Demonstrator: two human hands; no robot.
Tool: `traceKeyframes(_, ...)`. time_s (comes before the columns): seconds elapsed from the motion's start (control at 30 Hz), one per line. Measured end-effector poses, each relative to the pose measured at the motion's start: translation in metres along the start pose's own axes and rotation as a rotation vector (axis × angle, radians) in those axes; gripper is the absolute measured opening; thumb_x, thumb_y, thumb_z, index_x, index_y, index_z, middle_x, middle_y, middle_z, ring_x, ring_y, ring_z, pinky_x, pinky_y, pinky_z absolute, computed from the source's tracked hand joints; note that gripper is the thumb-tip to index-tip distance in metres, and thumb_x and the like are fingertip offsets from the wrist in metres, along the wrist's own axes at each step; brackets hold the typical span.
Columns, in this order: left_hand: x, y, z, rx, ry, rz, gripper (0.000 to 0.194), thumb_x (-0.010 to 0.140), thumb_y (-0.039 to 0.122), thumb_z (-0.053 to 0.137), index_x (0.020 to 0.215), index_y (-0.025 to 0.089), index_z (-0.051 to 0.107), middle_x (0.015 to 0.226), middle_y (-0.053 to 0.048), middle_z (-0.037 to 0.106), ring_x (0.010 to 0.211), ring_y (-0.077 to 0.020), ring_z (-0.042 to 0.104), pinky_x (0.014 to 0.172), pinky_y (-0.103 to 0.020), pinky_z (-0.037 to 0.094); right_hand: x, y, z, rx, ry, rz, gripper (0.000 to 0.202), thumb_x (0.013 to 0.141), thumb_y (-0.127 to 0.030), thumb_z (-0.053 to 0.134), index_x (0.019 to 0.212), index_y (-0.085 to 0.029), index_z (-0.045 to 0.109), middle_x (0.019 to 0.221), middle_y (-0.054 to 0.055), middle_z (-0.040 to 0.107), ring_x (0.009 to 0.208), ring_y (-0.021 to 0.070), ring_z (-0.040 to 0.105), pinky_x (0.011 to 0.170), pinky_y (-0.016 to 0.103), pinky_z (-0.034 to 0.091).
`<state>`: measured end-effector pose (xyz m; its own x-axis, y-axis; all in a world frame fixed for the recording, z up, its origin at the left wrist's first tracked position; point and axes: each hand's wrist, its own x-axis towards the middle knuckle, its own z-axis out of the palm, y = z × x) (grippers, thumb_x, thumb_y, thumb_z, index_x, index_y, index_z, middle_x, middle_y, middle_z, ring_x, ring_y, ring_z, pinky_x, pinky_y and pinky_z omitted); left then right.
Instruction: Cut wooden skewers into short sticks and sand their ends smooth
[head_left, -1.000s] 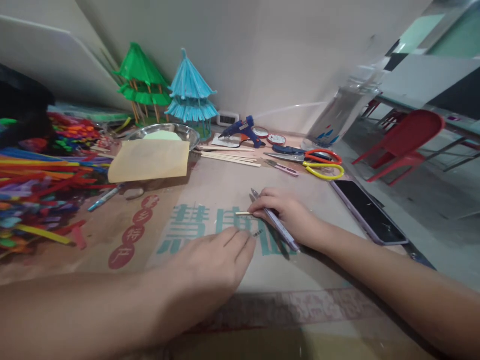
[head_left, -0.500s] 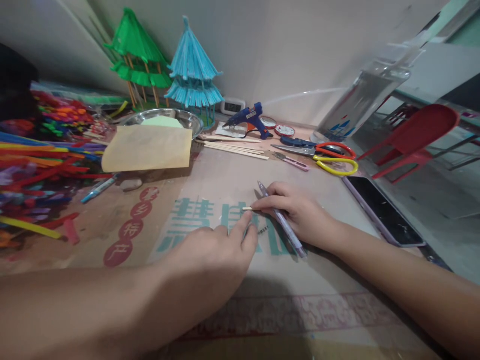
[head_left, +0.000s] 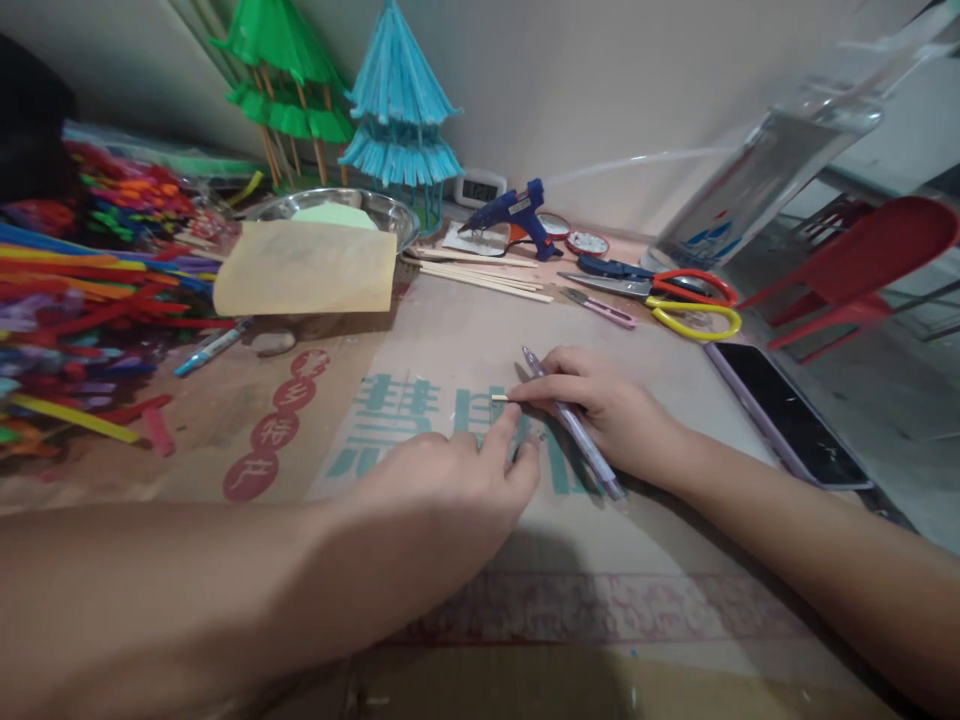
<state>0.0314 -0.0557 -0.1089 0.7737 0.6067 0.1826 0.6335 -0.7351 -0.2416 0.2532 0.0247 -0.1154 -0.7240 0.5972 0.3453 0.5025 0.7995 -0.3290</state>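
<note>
Multicoloured fuzzy craft stems [head_left: 90, 290] lie at far left; a yellow rectangular paper sheet [head_left: 307, 268] partly covers the round silvery metal bowl [head_left: 409, 220]. The left hand [head_left: 457, 490] has its index finger and thumb apart, the fingertip seemingly touching the short pale wooden stick [head_left: 499, 398]. The right hand [head_left: 592, 400] pinches that stick on the printed brown board [head_left: 435, 340], a slim purple pen [head_left: 574, 425] across its fingers. Since the first frame, the left index finger has moved up to the stick, now showing less beyond the right fingertips.
</note>
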Motion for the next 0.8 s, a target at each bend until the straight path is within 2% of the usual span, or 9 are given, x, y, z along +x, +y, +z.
traceKeyframes(0.33,0.0023,-0.0003,0.003,-0.02,0.057,-0.006,0.033,0.089,0.017,0.055,0.12,0.014,0.066,0.129,-0.023,0.068,0.053,-0.0231,0.07,0.037,-0.032,0.048,0.0006,-0.0006,-0.0005,0.023,-0.01,0.011,0.022,0.099,-0.022,0.055,0.106,-0.02,0.076,0.086,0.004,0.059,0.077,0.0155,0.059,0.068,0.028,0.046)
traceKeyframes(0.8,0.0006,0.0004,-0.0025,0.017,-0.023,-0.014,0.036,0.093,0.015,0.048,0.127,0.016,0.062,0.134,-0.02,0.066,0.057,-0.0221,0.071,0.04,-0.031,0.049,0.0028,-0.0017,-0.0008,0.04,-0.013,0.005,0.022,0.1,-0.023,0.053,0.102,-0.021,0.075,0.085,0.004,0.06,0.075,0.0149,0.058,0.066,0.027,0.045)
